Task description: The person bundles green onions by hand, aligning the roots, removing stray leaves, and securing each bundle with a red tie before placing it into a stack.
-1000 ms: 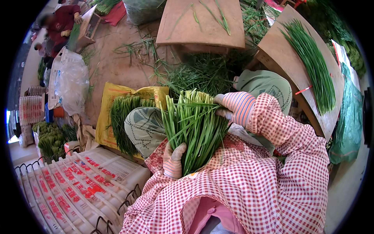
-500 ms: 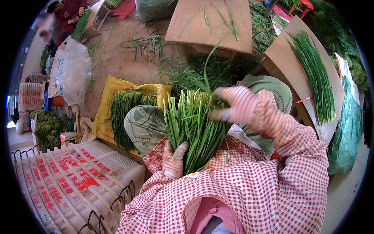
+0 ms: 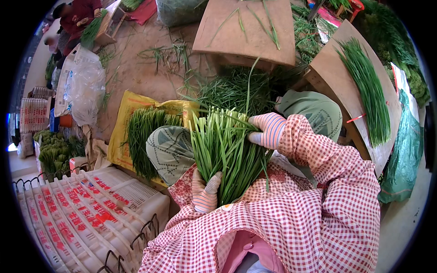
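A thick bunch of green Chinese chives (image 3: pixel 227 152) stands over my lap between my knees, its pale cut ends at the top. My left hand (image 3: pixel 205 191), in a striped glove, wraps the lower left of the bunch with the thumb across the leaves. At the upper right of the bunch, my right hand (image 3: pixel 267 129), also gloved, is closed with fingertips pinching some chive leaves at its edge. One long thin leaf (image 3: pixel 248 88) sticks up above the cut ends. Part of the right fingertips is hidden among the leaves.
A wooden stool (image 3: pixel 248 34) with loose leaves stands ahead. On a curved board (image 3: pixel 314 68) at right lies a chive bunch (image 3: pixel 366 91) beside a red tie. More chives (image 3: pixel 148 136) rest on a yellow sack (image 3: pixel 119 129). A white crate (image 3: pixel 86 204) is at left; another person (image 3: pixel 77 22) works far left.
My right hand was blurred with its fingers apart; now it is closed on leaves at the bunch's right edge. My left hand keeps its hold.
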A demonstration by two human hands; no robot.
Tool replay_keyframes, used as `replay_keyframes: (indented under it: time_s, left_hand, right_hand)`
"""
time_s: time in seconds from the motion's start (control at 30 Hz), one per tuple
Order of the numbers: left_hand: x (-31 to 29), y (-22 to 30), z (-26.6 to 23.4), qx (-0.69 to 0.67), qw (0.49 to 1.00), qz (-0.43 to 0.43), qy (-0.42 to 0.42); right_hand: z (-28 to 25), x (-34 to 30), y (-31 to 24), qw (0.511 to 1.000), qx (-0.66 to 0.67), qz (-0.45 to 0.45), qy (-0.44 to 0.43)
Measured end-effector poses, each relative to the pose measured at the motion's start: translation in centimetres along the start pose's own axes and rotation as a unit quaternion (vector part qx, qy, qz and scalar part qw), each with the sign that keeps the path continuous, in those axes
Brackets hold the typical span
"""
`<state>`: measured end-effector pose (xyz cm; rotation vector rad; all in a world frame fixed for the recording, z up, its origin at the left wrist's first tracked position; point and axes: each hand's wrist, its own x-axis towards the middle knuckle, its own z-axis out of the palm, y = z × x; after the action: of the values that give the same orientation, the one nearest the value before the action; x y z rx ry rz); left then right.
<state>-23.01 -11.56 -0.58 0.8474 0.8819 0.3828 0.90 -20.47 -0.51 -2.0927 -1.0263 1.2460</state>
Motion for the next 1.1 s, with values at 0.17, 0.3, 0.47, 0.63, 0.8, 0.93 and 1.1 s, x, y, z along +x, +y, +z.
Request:
replay_keyframes:
  time_s: [0.17,0.3,0.47,0.63,0.8,0.93,1.1]
  left_hand:
    - [0.7,-0.1,-0.5,0.035,0.999,-0.011,0.013]
    - [0.8,0.0,0.0,0.040,0.999,-0.015,0.010]
    - [0.7,-0.3,-0.2,0.048,0.998,-0.020,0.028]
    - [0.8,-0.1,0.2,0.036,0.999,-0.022,0.019]
    - [0.9,-0.3,0.0,0.024,0.999,-0.030,0.007]
    - [1.2,-0.6,0.2,0.017,0.999,-0.029,0.011]
    - [1.5,-0.2,0.5,0.019,0.997,-0.061,0.040]
  right_hand:
    - [0.3,1.8,1.9,0.983,0.163,0.026,0.073]
    - [-1.5,6.4,8.6,0.956,0.169,-0.071,0.229]
    - [-8.6,5.6,6.4,0.945,0.257,0.057,0.196]
    - [-5.0,4.3,2.0,0.957,0.263,-0.025,-0.124]
    - [-3.0,4.3,1.5,0.959,0.249,-0.044,-0.126]
    - [-2.8,4.3,0.6,0.992,0.093,-0.031,-0.083]
    - [-2.1,5.0,2.2,0.994,0.030,-0.081,-0.062]
